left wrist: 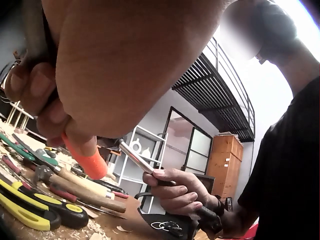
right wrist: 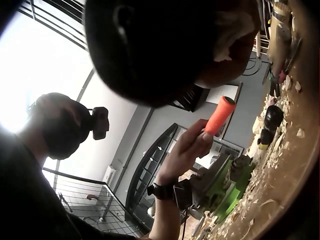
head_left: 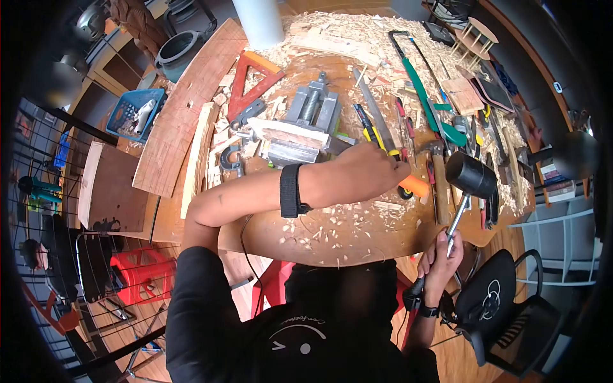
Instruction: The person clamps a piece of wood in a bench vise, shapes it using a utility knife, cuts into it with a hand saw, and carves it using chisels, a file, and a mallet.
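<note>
My left hand grips an orange-handled chisel beside the grey vise, its handle end pointing right. The blade end lies mostly behind the hand, toward a pale wood piece clamped in the vise jaws. In the right wrist view the chisel handle sticks out of the fist. My right hand is curled round the metal shaft of a black rubber mallet. The mallet head is raised to the right of the chisel handle, apart from it.
Wood shavings and hand tools cover the bench's right side, among them a hammer, a green-framed saw and a yellow-black utility knife. A long plank and red triangle square lie left. A black chair stands at right.
</note>
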`<state>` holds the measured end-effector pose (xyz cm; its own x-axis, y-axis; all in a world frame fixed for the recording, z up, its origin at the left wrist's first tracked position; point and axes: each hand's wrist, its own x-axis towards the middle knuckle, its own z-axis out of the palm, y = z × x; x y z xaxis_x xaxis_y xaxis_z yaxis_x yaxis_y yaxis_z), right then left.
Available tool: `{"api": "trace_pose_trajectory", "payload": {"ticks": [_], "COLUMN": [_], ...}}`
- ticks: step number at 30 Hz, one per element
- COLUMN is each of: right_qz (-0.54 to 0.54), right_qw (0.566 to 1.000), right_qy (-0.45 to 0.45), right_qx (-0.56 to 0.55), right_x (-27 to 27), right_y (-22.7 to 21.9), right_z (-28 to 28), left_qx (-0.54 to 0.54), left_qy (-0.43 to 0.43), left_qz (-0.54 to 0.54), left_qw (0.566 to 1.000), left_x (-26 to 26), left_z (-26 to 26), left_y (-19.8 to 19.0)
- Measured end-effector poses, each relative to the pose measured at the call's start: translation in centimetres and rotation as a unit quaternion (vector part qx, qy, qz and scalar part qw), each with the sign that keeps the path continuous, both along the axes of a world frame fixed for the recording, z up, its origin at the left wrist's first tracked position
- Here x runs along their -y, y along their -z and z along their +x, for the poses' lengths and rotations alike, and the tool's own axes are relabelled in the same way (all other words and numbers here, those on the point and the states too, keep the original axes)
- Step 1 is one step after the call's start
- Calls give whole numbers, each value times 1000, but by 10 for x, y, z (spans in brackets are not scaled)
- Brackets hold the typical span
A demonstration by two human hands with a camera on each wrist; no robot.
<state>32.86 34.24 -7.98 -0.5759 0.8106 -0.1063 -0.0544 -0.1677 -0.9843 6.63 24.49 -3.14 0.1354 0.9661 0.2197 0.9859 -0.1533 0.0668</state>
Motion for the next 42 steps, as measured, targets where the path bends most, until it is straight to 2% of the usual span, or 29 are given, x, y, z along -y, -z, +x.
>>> {"api": "trace_pose_trajectory", "payload": {"ticks": [13,26,29,32,34,36,41,42], "right_qz": [-23,-28,-6,23,40,41,47,53], "right_qw": [998,997,995,996,996,998,997,997], "right_qy": [-59,-77,-93,-78,-73,-45,-42,-54], "right_qx": [8,10,18,36,40,33,34,14], "right_x": [-5,-7,-15,-25,-33,-42,-62,-67], "right_y": [8,0,4,3,3,-1,-3,0], "right_z": [10,23,27,22,15,4,-16,-20], "left_qx": [-4,19,-18,10,37,0,-119,-118], "left_qy": [-60,-72,-77,-72,-1,-4,-59,-61], "left_qz": [-139,-138,-104,-106,0,24,150,148], "left_qw": [988,988,991,992,999,1000,980,980], "left_x": [-3,-2,-3,-8,-11,-11,-6,-6], "left_z": [-2,1,8,23,34,40,45,44], "left_y": [1,-1,-5,-9,-9,-9,-7,-6]}}
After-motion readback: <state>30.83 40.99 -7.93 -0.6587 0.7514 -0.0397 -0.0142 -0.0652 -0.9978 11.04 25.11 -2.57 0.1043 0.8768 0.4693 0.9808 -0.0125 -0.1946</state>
